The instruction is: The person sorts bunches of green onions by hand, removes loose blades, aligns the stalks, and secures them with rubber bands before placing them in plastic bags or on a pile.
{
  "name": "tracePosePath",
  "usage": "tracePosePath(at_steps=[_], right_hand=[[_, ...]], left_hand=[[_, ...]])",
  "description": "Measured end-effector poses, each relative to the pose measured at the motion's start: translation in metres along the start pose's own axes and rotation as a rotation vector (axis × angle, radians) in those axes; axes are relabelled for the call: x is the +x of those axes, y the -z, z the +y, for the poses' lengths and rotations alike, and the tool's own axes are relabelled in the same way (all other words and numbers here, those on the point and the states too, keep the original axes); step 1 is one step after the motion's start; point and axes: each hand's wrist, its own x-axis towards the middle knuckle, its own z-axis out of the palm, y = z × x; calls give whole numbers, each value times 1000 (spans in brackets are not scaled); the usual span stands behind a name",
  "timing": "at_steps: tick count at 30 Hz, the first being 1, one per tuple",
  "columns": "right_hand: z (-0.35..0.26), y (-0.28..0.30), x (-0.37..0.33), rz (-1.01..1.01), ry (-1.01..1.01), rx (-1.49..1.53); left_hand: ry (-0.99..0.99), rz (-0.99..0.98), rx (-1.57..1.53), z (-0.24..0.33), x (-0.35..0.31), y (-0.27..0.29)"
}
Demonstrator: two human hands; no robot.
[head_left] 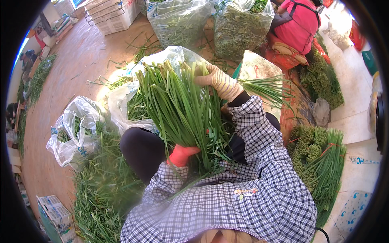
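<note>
A big bunch of garlic chives [174, 107] stands over my lap, pale cut ends up and long flat leaves hanging down. My left hand [183, 155], in a red glove, is closed round the leaves low on the bunch. Near the top, my right hand [219, 80], in a cream striped glove, grips the bunch at its right side; the leaves partly hide its fingers. Just right of that hand, a few loose chives [267, 88] lie across a pale worn board [259, 67].
Clear plastic bags [77, 133] with greens stand at left, above a heap of loose leaves [107, 190]. Tied green bundles [320, 162] lie at right. Two full bags [243, 32] and white crates [115, 16] stand at the back. A person in pink [298, 24] sits at back right.
</note>
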Motion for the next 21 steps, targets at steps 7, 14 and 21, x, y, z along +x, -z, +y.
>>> tracePosePath(at_steps=[7, 14, 21], right_hand=[[8, -2, 0, 21, 110, 104], [18, 2, 5, 213, -21, 82], [-17, 129, -3, 716, 122, -120]], left_hand=[[-49, -53, 84, 11, 1, -9], [-101, 46, 79, -1, 0, -1], [-81, 226, 183, 18, 5, -30]])
